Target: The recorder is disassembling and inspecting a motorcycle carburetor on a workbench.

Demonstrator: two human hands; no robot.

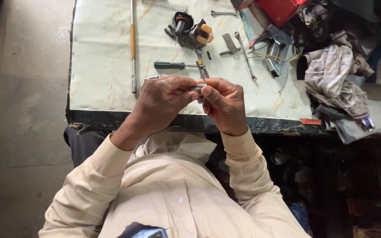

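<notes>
We see the left hand (162, 101) and right hand (224, 105) together pinching a small ribbed grey metal part (197, 89), possibly threaded, above the pale sheet-covered bench (102, 66); a green-handled screwdriver (173, 65) lies untouched beyond, so work appears unfinished.

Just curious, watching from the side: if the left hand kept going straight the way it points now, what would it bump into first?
The left hand points right, toward the right hand. It would meet the small ribbed metal part pinched between them, then the right hand's fingers. Depth looks about equal.
</notes>
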